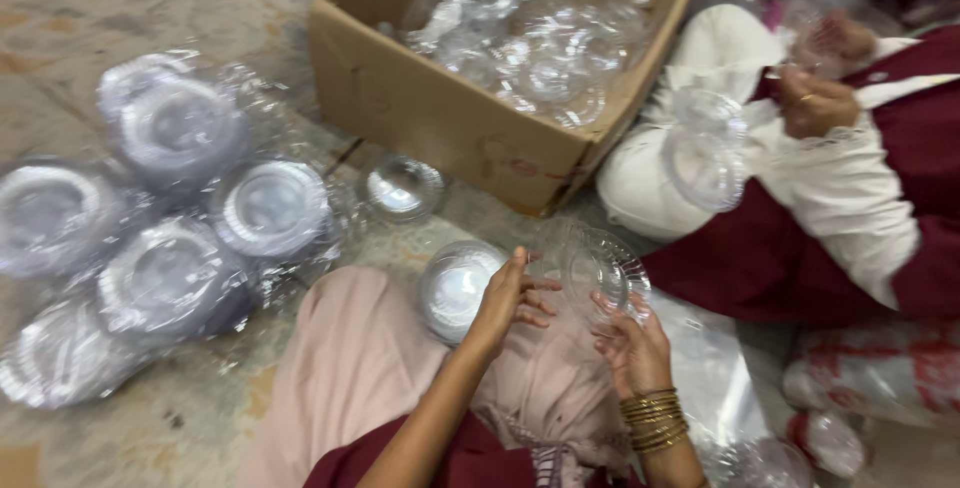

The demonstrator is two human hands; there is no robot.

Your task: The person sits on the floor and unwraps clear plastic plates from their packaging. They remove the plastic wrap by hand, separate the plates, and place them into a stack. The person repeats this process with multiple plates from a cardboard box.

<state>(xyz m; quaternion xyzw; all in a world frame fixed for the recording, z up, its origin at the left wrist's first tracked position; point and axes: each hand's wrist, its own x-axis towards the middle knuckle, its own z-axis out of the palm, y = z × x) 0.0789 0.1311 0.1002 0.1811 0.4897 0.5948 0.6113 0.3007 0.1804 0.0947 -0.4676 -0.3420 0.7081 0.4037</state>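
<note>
Sitting on the worn stone floor [130,8], the person holds a round clear plastic lid with a fluted rim [603,270] just above the lap, between both hands. The left hand [510,300] has its fingers partly curled, the fingertips touching the lid's left edge, not closed into a fist; the right hand [632,343], with gold bangles [655,420] at the wrist, is cupped under the lid's lower right rim, fingers spread and lightly pinching it. The two hands are close together, with the lid between them. Just beside the left hand, a stack of clear round plastic containers [455,288] rests against the pink cloth [345,368] over the knee. As for progress, I judge that a good deal is done: several sealed clear bags of stacked round containers [175,238] lie grouped on the floor to the left, and one loose clear bowl [402,188] sits near the box. Much appears left, though, since the open brown cardboard box [450,118] ahead is heaped with loose clear plastic pieces [530,38]. To the right, a co-worker in white sleeves and maroon cloth [850,188] handles another clear plastic container [705,153], their hand [815,103] raised near the chest; more bagged plastic [870,368] lies at the lower right.
</note>
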